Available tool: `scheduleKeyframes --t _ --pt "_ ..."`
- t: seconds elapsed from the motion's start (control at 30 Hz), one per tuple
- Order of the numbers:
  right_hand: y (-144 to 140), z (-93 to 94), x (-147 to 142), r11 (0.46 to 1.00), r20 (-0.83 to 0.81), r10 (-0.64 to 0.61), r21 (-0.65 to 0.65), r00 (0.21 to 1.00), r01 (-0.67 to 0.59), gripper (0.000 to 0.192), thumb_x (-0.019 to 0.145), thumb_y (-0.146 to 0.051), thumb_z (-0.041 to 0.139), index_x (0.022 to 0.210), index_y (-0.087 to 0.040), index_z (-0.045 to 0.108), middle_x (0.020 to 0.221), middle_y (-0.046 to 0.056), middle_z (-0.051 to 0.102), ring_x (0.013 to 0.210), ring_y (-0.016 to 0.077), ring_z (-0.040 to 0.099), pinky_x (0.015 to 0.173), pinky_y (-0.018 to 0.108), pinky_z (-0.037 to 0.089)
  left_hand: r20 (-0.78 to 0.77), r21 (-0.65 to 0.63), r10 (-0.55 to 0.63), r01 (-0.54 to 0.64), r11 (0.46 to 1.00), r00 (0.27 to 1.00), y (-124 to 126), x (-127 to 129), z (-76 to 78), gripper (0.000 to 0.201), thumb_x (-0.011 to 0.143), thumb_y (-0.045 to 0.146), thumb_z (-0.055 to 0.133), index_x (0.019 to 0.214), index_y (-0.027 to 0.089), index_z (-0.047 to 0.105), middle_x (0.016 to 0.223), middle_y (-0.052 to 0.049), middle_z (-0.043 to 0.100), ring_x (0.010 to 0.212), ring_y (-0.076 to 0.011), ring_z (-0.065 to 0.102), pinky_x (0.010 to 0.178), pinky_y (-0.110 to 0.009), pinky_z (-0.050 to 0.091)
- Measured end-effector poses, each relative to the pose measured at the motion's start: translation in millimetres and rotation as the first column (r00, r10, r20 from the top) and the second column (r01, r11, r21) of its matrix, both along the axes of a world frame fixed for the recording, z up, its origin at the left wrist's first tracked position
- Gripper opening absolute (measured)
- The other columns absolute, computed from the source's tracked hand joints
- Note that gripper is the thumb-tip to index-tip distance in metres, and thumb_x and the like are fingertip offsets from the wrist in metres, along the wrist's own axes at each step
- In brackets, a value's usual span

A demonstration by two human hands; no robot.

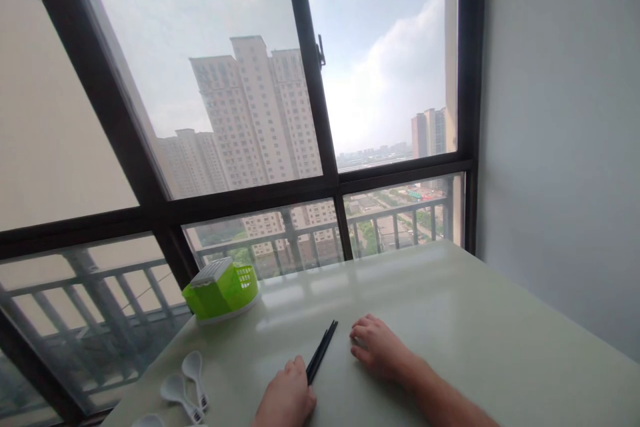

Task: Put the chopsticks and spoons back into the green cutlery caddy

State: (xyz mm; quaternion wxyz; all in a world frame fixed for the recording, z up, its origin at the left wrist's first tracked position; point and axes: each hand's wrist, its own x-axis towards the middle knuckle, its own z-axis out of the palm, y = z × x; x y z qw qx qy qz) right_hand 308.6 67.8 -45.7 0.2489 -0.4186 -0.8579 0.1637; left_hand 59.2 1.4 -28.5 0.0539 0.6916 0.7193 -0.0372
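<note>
A bundle of black chopsticks (323, 351) is gripped near its lower end by my left hand (287, 393), close to the table's near side. The tips point away from me and slightly right; their exact number is hard to make out. To the right of them, my right hand (377, 347) is low over or on the pale table (450, 333), palm down. Its fingers are loosely bent, the thumb is apart from them, and nothing shows in it. White spoons, one nearer the back (193, 367) and another beside it (175, 388), lie left of my left hand.
A bright green plastic basket (220, 293) with a white base and a grey lid-like top stands at the table's far left corner. Part of a third white spoon (149, 421) shows at the bottom edge. Dark-framed windows and a wall (555, 147) border the table.
</note>
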Motion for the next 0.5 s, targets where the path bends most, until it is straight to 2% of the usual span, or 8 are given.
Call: scheduleKeyframes --t 0.23,0.5 --pt "1.9 -2.0 0.9 1.000 0.010 0.005 0.020 1.000 -0.005 0.015 0.090 -0.030 0.067 0.100 -0.020 0.073 0.112 0.007 0.070 0.111 0.0222 0.057 0.103 0.030 0.038 -0.014 -0.006 0.056 -0.056 0.998 0.998 13.7 9.2 -1.6 0.033 0.085 0.012 0.046 0.113 0.010 0.064 0.117 -0.021 0.071 0.107 -0.0315 0.071 0.092 -0.039 0.052" --pt "1.5 -1.2 0.6 1.000 0.042 -0.003 0.012 0.999 0.003 0.017 0.091 -0.031 0.066 0.102 -0.019 0.073 0.114 0.007 0.069 0.113 0.0227 0.057 0.104 0.030 0.038 -0.004 0.017 0.009 -0.009 1.000 1.000 16.5 13.6 -2.5 0.038 0.084 0.005 0.043 0.117 0.009 0.062 0.115 -0.020 0.072 0.107 -0.0292 0.071 0.091 -0.037 0.051"
